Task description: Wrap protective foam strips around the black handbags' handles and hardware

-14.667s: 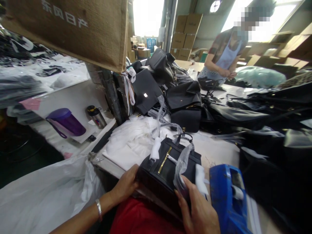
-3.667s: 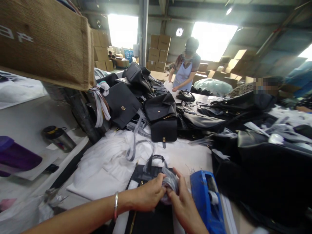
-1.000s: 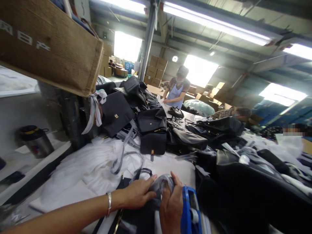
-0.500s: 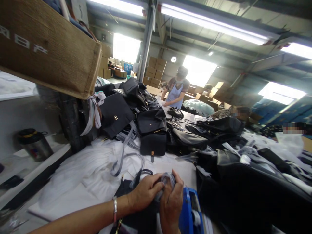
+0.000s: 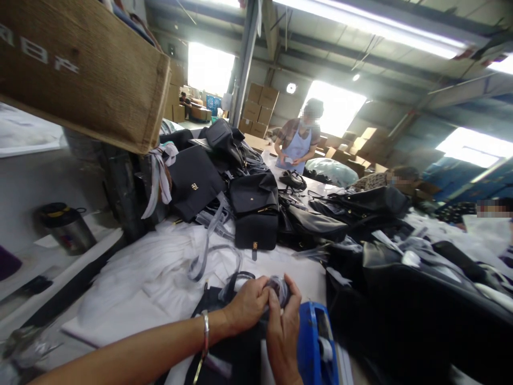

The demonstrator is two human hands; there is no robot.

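Just above a black bag (image 5: 236, 355) at the front, my two hands come together around a coiled strap wrapped in greyish clear plastic (image 5: 282, 287). My left hand (image 5: 247, 303), with a bracelet at the wrist, pinches the coil from its left side. Cupped around the right side of the coil is my right hand (image 5: 284, 327), its fingers curled upward. The inner part of the coil is partly hidden by my thumbs. Close to my right hand stands a blue tape dispenser (image 5: 305, 342).
Beyond my hands lie a black backpack (image 5: 256, 227) and more black bags (image 5: 196, 182). White wrapping sheets (image 5: 136, 280) spread at left, near a metal flask (image 5: 70, 230). A brown fabric box (image 5: 88, 80) overhangs the upper left. An aproned person (image 5: 298, 141) stands across the table.
The view has shifted slightly, and my hands remain on the coil with the left fingers drawn in closer. The person across the table has straightened and brought both hands together.
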